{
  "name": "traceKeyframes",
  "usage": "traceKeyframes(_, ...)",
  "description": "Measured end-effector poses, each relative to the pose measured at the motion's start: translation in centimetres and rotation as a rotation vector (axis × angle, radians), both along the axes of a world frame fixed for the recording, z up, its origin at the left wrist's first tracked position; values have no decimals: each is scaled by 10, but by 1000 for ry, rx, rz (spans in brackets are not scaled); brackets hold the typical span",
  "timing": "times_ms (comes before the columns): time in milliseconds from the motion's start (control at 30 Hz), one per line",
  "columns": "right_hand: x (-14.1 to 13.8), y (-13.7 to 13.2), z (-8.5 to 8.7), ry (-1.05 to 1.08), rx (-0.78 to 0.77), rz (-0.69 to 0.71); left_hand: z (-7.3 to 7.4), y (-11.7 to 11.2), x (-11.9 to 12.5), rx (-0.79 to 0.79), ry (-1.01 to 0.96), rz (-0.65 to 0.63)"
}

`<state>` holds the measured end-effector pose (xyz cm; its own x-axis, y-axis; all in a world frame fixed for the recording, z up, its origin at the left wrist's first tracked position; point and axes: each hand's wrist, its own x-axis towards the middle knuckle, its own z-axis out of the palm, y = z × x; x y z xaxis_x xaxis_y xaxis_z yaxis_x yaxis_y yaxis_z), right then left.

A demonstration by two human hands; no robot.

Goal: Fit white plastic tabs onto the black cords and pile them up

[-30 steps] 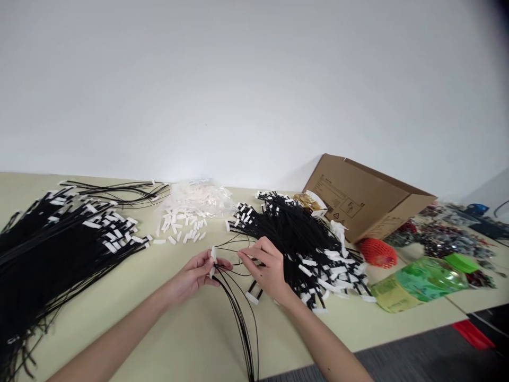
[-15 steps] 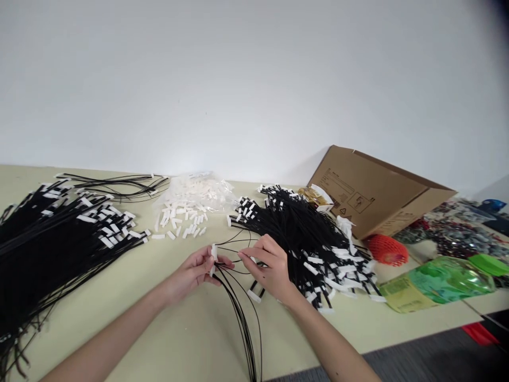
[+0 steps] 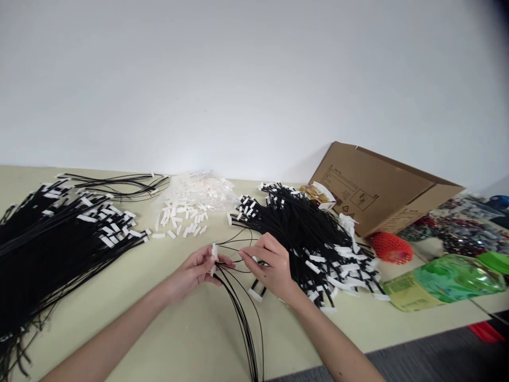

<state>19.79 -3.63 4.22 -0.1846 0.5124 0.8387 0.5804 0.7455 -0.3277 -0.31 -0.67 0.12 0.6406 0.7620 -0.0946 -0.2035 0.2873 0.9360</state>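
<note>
My left hand (image 3: pixel 194 273) is closed, pinching a small white clip (image 3: pixel 214 252) together with the ends of several thin black cords (image 3: pixel 243 323) that trail down off the table's near edge. My right hand (image 3: pixel 270 268) is closed beside it, thumb and forefinger pinching the tip of one black cord close to the clip. Just below the right hand lies a white-tipped cord end (image 3: pixel 255 294) on the table.
A big heap of black cords with white tags (image 3: pixel 318 241) lies right of my hands, another heap (image 3: pixel 51 239) at the left. Loose white clips (image 3: pixel 181 225) and their clear bag (image 3: pixel 201 190) sit behind. A cardboard box (image 3: pixel 382 188), orange net (image 3: pixel 392 248) and green packet (image 3: pixel 449 278) stand at right.
The view has shifted slightly, so the box and right-hand clutter sit further right. My hands hold the same grip with only tiny finger movement.
</note>
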Motion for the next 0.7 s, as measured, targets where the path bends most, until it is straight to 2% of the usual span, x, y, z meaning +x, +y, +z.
traceKeyframes(500, -1, 2, -4, -8, 9, 10, 0, 0, 0, 22, -3, -19)
traceKeyframes(700, 1, 4, -7, -173, -47, -43, 4, 1, 2, 49, 56, -18)
